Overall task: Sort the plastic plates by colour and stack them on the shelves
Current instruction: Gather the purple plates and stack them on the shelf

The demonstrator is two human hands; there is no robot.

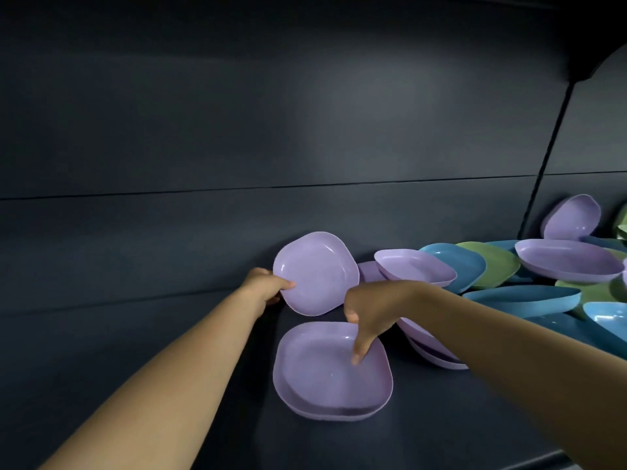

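We are in the middle of the purple round of sorting. Our left hand (pixel 268 286) pinches a purple plate (pixel 317 273) by its left rim, thumb on the face and fingers behind, and holds it tilted up off the dark shelf (pixel 135 351), face towards us. Just below it a small purple stack (pixel 332 371) lies flat on the shelf; it looks like two plates nested, though the dim light makes the count uncertain. Our right hand (pixel 368 317) reaches down into the top plate of that stack, one straight finger touching its floor and the rest loosely curled, gripping nothing.

The next move, as we judge it, calls for the right hand to clear out of the way and the left to level its plate, line up the rounded corners and lower it so it nests.

To the right a mixed heap (pixel 529 283) of purple, blue and green plates waits unsorted, overlapping and tipped at all angles, some touching the back wall (pixel 237 130).

The plates are smooth, matt plastic: shallow, square with well-rounded corners, a raised lip and a flat floor. They look light and slippery against one another, so a stack may slide if nudged.
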